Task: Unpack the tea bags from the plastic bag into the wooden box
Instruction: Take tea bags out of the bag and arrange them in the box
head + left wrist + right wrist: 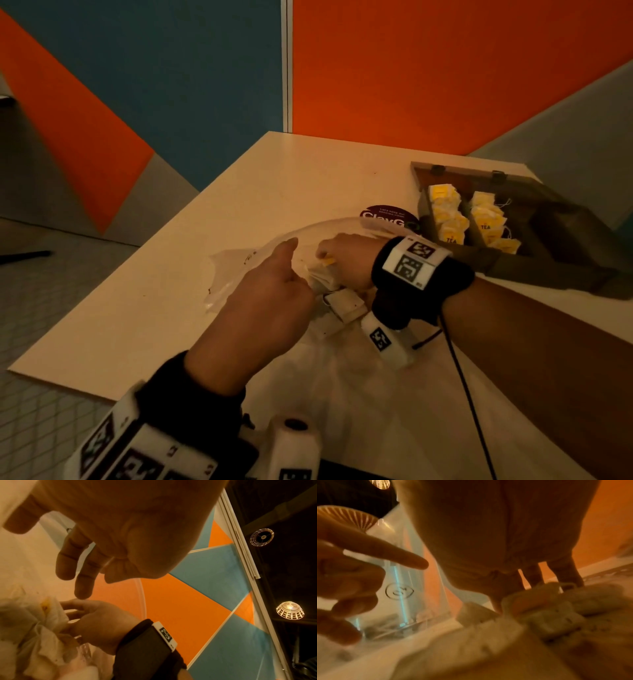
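Glossy clear plastic bag (239,270); matt wooden box (548,219).

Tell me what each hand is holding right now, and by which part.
The left hand grips the plastic bag at its open edge. The right hand, inside the bag, pinches a tea bag near its yellow tag.

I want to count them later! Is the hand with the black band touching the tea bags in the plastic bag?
Touching. In the head view the right hand reaches into the plastic bag and its fingers pinch the tea bags; the left wrist view shows those fingers on them too.
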`<state>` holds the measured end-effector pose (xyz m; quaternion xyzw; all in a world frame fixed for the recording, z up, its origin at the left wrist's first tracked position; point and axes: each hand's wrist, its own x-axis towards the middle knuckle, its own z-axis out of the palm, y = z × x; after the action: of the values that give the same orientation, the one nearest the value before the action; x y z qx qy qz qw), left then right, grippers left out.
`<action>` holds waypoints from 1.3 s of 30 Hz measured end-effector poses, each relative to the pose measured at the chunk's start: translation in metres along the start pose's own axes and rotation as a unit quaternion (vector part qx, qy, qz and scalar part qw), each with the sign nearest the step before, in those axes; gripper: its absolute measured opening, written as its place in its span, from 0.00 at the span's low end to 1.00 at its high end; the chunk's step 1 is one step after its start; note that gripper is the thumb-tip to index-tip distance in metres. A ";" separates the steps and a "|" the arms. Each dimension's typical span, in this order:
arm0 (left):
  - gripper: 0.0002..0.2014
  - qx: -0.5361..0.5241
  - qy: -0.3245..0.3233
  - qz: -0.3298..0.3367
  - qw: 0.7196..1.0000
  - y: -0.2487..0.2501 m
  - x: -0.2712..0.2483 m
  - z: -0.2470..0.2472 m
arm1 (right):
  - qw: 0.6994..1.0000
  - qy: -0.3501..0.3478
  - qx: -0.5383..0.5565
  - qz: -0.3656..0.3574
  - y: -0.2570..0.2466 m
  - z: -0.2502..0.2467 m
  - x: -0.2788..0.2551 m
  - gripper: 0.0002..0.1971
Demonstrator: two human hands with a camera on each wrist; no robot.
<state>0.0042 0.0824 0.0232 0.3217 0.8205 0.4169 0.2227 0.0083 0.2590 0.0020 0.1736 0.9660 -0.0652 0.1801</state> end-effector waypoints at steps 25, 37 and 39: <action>0.06 -0.168 0.038 0.009 0.985 -0.003 0.038 0.025 | 0.824 0.341 0.439 -0.111 0.030 0.027 -0.045 0.04; 0.15 -0.209 0.043 0.045 0.976 -0.007 0.050 0.030 | 0.754 0.262 0.584 -0.147 0.031 0.033 -0.053 0.16; 0.17 -0.220 0.039 0.048 0.974 -0.010 0.051 0.029 | 0.733 0.261 0.621 -0.098 0.033 0.034 -0.049 0.15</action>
<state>-0.0165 0.1305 -0.0063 0.2871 0.7004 0.6096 0.2355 0.0743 0.2674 -0.0134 0.1616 0.7313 -0.6197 -0.2346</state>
